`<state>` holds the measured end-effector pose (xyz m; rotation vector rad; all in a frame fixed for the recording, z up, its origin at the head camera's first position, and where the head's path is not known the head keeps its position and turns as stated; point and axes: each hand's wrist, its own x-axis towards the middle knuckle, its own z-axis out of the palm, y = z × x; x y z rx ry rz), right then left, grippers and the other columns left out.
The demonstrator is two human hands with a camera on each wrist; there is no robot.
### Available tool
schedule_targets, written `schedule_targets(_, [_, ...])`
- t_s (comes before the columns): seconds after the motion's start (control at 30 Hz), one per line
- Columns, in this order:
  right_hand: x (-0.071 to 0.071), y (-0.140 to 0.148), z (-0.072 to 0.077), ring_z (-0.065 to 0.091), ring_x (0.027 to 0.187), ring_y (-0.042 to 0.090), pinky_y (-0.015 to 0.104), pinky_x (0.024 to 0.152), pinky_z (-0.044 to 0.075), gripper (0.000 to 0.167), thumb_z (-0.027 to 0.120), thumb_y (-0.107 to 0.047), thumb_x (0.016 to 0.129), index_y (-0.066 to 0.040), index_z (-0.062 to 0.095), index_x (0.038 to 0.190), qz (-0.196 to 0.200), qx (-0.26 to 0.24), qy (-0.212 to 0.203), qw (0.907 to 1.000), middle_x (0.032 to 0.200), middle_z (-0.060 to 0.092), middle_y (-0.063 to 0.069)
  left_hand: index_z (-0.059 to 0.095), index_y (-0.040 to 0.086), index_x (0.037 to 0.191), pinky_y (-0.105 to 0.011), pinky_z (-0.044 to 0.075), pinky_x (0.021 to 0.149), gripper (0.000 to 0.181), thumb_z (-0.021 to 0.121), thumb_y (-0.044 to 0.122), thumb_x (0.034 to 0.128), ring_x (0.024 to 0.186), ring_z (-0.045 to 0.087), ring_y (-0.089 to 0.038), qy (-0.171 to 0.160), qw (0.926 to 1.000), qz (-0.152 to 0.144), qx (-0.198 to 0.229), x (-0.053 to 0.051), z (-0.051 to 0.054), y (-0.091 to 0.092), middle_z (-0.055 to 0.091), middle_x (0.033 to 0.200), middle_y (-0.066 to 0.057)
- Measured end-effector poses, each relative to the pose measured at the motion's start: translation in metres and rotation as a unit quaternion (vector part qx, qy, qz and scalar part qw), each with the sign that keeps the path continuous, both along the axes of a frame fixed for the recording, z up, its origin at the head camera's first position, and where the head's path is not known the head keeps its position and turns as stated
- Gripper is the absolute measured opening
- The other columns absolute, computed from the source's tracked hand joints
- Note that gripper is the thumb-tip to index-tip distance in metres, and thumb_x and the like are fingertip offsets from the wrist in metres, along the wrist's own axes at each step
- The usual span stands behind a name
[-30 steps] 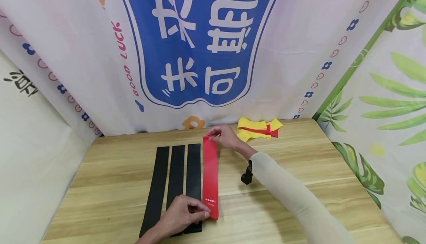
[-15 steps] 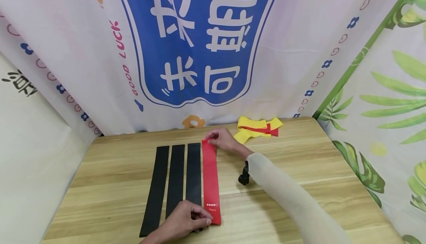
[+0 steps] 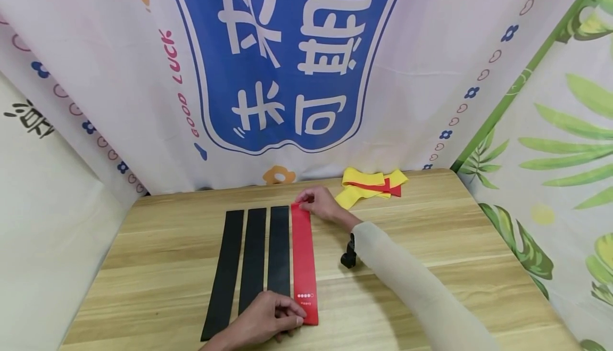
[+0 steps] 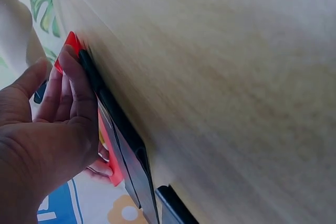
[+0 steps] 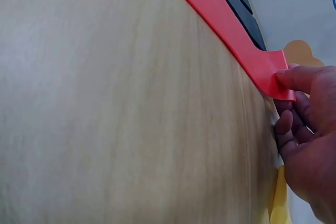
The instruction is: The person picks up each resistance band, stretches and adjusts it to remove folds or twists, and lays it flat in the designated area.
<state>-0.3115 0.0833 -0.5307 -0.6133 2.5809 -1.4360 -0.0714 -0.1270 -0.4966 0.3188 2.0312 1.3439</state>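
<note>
A red resistance band [image 3: 303,255] lies lengthwise on the wooden table, with white dots and small lettering printed near its close end. My left hand [image 3: 265,314] holds that close end at its left corner, fingertips and thumb near together. At the far end, my right hand [image 5: 315,124] pinches the band with the thumb on top, and this end curls up off the table in the right wrist view. Side by side to the left lie three black bands [image 3: 279,250]; my left hand covers the lower parts of two of them.
Yellow bands [image 3: 354,177] and a red band piece [image 3: 395,187] lie in a loose pile at the table's back edge. A printed curtain [image 3: 412,101] hangs behind the table [image 3: 158,266]. On my right wrist is a small black device [image 3: 348,258].
Both hands have drawn the red band slightly towards me, and its close end has shifted a little right. Between the last two frames hardly anything moves. The black bands stay put.
</note>
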Motion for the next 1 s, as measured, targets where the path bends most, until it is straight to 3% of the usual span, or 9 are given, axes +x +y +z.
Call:
schedule_targets(0.2, [-0.0004,-0.0019,-0.002,0.061,0.085,0.016,0.025,0.079,0.053,0.012,0.078,-0.004,0.095,-0.009,0.082,0.105,0.001,0.018,0.006,0.9998,0.097,0.076,0.002,0.08,0.012,0.103,-0.026,0.056,0.055,0.008,0.076,0.009,0.0972,0.068,0.065,-0.016,-0.007,1.0,0.003,0.002,-0.0007,-0.0022,0.0003,0.074,0.08,-0.003])
schedule_targets(0.63, [-0.0002,-0.0014,-0.0032,0.066,0.086,0.013,0.027,0.081,0.056,0.012,0.078,-0.005,0.095,-0.009,0.083,0.105,0.012,0.055,0.04,0.9976,0.1,0.078,0.003,0.081,0.014,0.1,-0.023,0.052,0.049,0.008,0.076,0.01,0.0979,0.064,0.066,-0.015,0.014,0.9999,-0.004,-0.009,-0.0009,-0.0048,0.0001,0.073,0.077,-0.001])
schedule_targets(1.0, [0.002,0.0,0.0001,0.067,0.098,0.018,0.03,0.087,0.057,0.013,0.08,-0.003,0.092,-0.008,0.083,0.104,0.012,0.062,0.06,0.9962,0.104,0.075,0.004,0.084,0.014,0.103,-0.021,0.048,0.052,0.01,0.075,0.015,0.099,0.061,0.062,-0.012,0.06,0.9977,-0.025,-0.019,-0.0057,-0.0022,-0.0025,0.073,0.077,0.002])
